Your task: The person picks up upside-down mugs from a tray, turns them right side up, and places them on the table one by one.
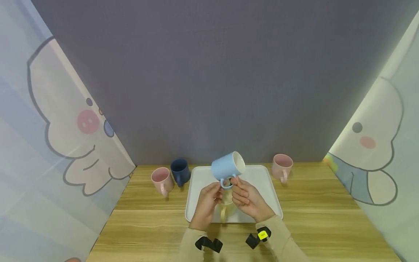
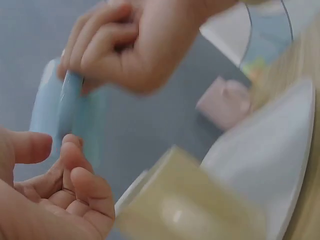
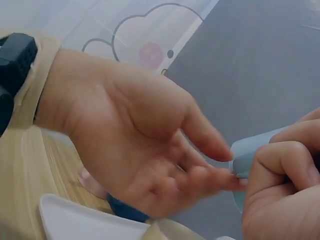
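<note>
Blue mug (image 1: 226,166): aloft, unplaced; handle (image 1: 226,187) clamped in fingers, left hand (image 1: 207,204), right hand (image 1: 249,199). Yellow mug (image 1: 227,206): on tray (image 1: 264,182). Off tray: navy mug (image 1: 180,171), ten o'clock; pink mugs (image 1: 163,181), nine, two.

Both hands (image 3: 142,137) have fingers at a light blue mug (image 3: 244,152).

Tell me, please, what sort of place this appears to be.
Probably a staged recording booth: a plain grey backdrop stands behind a wood-grain table, with cartoon-printed panels on both sides.
</note>
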`<state>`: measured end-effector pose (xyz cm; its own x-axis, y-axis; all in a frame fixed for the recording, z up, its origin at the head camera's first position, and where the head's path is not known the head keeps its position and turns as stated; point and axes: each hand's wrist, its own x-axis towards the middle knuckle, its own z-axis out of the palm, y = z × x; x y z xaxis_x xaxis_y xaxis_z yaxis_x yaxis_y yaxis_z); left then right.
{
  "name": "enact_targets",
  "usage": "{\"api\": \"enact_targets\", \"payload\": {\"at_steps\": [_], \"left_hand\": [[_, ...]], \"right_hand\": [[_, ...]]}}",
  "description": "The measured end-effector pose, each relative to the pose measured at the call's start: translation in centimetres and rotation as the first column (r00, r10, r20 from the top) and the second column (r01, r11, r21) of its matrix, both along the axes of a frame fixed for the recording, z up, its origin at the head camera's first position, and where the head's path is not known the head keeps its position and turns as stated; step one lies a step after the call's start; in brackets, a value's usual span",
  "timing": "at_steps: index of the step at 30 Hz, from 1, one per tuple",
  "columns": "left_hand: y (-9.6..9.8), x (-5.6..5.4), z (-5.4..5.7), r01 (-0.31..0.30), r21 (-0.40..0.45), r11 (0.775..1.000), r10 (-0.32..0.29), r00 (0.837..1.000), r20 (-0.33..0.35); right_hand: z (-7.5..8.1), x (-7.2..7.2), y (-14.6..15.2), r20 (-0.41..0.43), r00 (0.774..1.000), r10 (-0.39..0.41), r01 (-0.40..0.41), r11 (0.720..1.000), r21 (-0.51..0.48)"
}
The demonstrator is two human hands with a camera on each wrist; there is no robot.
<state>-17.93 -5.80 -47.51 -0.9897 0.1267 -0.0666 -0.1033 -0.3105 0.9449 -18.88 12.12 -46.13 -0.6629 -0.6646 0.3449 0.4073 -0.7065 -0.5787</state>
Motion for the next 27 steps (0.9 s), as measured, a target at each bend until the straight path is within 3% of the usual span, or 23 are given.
{"api": "enact_targets", "payload": {"at_steps": [2,4,6,8,10,14,16,17,19,22,25,27], "left_hand": [[-0.7,-0.2,0.0,-0.052,-0.102,0.993,0.050,0.998,-0.024],[-1.6,-0.4,0.0,-0.117,-0.202,0.972,0.108,0.993,-0.052],[-2.7,-0.6,-0.3,-0.186,-0.299,0.936,0.166,0.982,-0.089],[-3.9,-0.8,-0.8,-0.256,-0.411,0.875,0.212,0.966,-0.150],[-5.2,-0.9,-1.4,-0.321,-0.529,0.786,0.234,0.945,-0.227],[-7.3,-1.0,-2.9,-0.434,-0.717,0.545,0.240,0.901,-0.362],[-8.1,-1.1,-3.7,-0.442,-0.778,0.446,0.252,0.896,-0.364],[-8.4,-1.1,-4.0,-0.436,-0.801,0.411,0.258,0.898,-0.356],[-9.0,-1.1,-4.5,-0.409,-0.836,0.365,0.271,0.906,-0.325],[-9.7,-1.1,-5.1,-0.351,-0.873,0.338,0.265,0.926,-0.269],[-10.3,-1.1,-5.6,-0.299,-0.894,0.333,0.229,0.946,-0.231],[-10.7,-1.2,-6.1,-0.279,-0.903,0.326,0.211,0.953,-0.218]], "right_hand": [[0.1,0.0,0.4,-0.050,0.998,-0.036,0.038,0.999,0.037],[0.1,0.0,0.9,-0.094,0.993,-0.077,0.084,0.993,0.077],[0.1,0.0,1.5,-0.129,0.985,-0.118,0.133,0.985,0.112],[0.1,0.1,2.3,-0.147,0.977,-0.156,0.177,0.973,0.146],[0.0,0.1,3.0,-0.161,0.968,-0.191,0.218,0.960,0.177],[-0.3,0.4,4.4,-0.188,0.947,-0.259,0.300,0.922,0.245],[-0.5,0.5,5.1,-0.198,0.938,-0.284,0.331,0.904,0.270],[-0.7,0.6,5.4,-0.204,0.934,-0.293,0.342,0.898,0.277],[-0.9,0.8,6.2,-0.225,0.926,-0.304,0.361,0.886,0.290],[-1.3,1.2,7.4,-0.264,0.909,-0.322,0.396,0.863,0.312],[-1.5,1.7,8.7,-0.303,0.883,-0.359,0.458,0.803,0.382],[-1.6,2.0,9.5,-0.325,0.863,-0.385,0.499,0.747,0.439]]}}
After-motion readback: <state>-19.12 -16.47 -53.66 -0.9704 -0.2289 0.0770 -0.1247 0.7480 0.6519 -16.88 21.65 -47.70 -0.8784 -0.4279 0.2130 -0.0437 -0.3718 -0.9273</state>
